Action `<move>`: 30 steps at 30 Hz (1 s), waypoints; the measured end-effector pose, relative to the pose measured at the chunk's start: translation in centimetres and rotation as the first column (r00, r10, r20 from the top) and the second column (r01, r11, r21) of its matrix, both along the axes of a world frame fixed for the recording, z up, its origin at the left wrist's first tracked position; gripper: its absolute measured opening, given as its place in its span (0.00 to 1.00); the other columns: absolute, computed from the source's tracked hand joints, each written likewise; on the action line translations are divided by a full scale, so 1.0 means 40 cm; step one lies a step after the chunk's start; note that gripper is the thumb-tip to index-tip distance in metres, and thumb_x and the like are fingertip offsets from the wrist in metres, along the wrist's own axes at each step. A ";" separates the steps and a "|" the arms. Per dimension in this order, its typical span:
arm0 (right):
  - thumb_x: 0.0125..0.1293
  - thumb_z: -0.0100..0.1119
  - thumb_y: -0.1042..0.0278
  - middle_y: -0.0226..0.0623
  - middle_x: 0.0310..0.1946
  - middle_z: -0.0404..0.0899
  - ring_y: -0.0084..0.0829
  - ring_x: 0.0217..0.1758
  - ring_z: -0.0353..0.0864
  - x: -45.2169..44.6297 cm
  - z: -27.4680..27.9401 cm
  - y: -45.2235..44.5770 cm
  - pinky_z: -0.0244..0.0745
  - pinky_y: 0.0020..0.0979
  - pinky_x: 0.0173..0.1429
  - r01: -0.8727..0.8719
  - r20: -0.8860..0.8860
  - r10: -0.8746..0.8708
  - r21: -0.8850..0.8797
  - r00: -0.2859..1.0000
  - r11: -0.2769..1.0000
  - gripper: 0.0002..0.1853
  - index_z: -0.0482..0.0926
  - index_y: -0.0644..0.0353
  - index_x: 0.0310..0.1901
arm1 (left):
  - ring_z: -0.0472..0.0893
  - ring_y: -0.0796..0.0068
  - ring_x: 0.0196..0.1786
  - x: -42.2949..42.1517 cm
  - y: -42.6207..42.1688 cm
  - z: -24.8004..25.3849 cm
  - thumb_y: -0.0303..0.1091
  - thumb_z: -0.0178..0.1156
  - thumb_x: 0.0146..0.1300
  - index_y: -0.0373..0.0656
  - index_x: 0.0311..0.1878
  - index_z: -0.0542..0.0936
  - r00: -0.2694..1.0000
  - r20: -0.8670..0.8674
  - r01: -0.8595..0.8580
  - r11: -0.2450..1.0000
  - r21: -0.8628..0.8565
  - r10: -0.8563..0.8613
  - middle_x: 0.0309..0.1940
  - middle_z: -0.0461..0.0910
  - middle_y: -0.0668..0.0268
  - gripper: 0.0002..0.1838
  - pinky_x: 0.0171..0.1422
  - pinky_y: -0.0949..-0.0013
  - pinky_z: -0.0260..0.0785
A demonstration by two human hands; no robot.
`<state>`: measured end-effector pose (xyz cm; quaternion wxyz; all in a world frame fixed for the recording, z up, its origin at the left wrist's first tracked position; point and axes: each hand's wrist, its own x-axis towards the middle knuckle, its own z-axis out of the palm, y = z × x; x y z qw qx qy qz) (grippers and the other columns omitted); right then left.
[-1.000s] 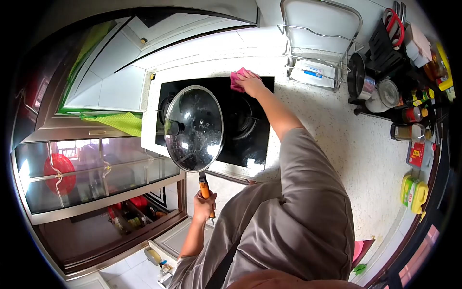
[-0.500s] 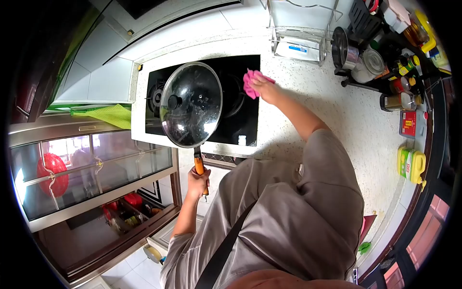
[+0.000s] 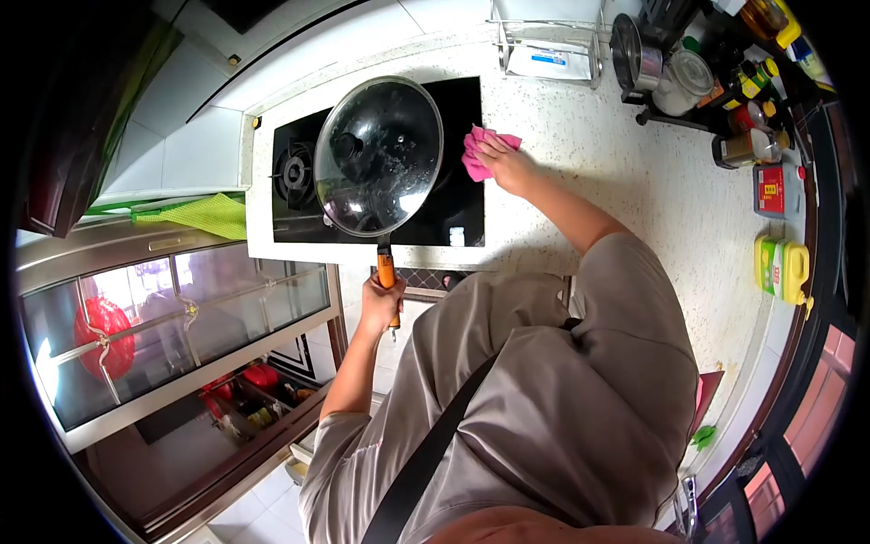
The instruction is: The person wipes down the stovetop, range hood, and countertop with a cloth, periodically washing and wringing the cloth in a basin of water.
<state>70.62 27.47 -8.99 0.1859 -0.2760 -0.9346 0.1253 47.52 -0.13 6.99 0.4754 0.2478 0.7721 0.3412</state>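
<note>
My left hand (image 3: 382, 301) is closed around the orange handle of a frying pan (image 3: 386, 263). A glass lid (image 3: 385, 172) with a dark knob covers the pan, which is over the black glass hob (image 3: 290, 222). Whether the pan rests on the hob or is raised, I cannot tell. My right hand (image 3: 507, 167) presses a pink cloth (image 3: 478, 156) at the hob's right edge, partly on the speckled counter (image 3: 616, 154). Fingers lie over the cloth and hide part of it. A burner (image 3: 294, 174) shows left of the pan.
A wire rack (image 3: 548, 62) stands at the back of the counter. Pots, jars and bottles crowd the shelf at right, near a red-labelled jug (image 3: 772, 190) and a yellow oil bottle (image 3: 781, 270). A green-yellow cloth (image 3: 204, 216) hangs at left above a glass-paned door (image 3: 172, 317).
The pan and lid have shifted right relative to the hob, showing more of the left burner. My right hand has moved the pink cloth slightly toward me along the hob's right edge.
</note>
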 end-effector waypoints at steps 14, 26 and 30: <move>0.57 0.51 0.63 0.47 0.67 0.62 0.49 0.74 0.52 -0.114 -0.005 -0.308 0.42 0.48 0.76 -0.092 -0.198 0.091 0.006 0.976 0.996 0.28 0.70 0.62 0.61 | 0.66 0.81 0.12 -0.078 0.040 -0.041 0.23 0.60 0.59 0.38 0.34 0.69 0.985 -0.062 0.163 0.987 0.004 -0.163 0.16 0.69 0.70 0.07 0.15 0.75 0.60; 0.56 0.52 0.68 0.39 0.70 0.59 0.46 0.76 0.47 -0.158 -0.017 -0.403 0.39 0.51 0.75 0.015 -0.064 -0.014 0.003 0.998 1.000 0.33 0.63 0.56 0.67 | 0.71 0.79 0.15 -0.157 0.049 -0.089 0.26 0.58 0.62 0.37 0.46 0.70 0.927 0.244 0.269 0.958 0.095 -0.285 0.20 0.72 0.69 0.11 0.19 0.74 0.67; 0.54 0.51 0.70 0.39 0.64 0.67 0.44 0.70 0.60 -0.164 0.073 -0.428 0.53 0.44 0.71 0.173 0.005 -0.173 0.067 0.985 0.983 0.29 0.70 0.58 0.61 | 0.74 0.78 0.20 -0.169 0.039 -0.080 0.31 0.61 0.62 0.42 0.52 0.69 0.853 0.447 0.242 0.963 0.117 -0.269 0.26 0.73 0.69 0.17 0.24 0.72 0.73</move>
